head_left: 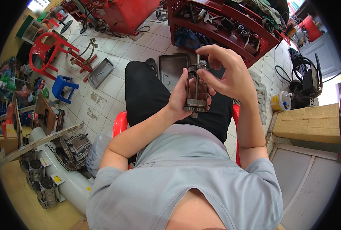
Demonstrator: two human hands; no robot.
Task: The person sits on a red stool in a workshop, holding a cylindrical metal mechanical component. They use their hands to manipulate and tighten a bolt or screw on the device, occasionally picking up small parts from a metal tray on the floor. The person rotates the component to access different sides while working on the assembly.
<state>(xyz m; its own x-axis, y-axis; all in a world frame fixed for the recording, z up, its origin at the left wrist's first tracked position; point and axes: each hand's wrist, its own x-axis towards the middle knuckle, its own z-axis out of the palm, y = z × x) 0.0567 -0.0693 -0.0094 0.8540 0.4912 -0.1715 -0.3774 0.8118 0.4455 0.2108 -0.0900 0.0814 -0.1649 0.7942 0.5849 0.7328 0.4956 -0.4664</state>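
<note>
Left hand [179,97]: fingers wrapped round metal tool [197,88]. Right hand [231,74]: fingers spread and curved at its top — contact cannot be told. Lap [151,92] lies beneath tool — tray [172,65] beyond it.

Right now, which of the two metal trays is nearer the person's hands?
The darker tray, just beyond the left hand; the paler tray lies farther left, near the blue stool.
</note>
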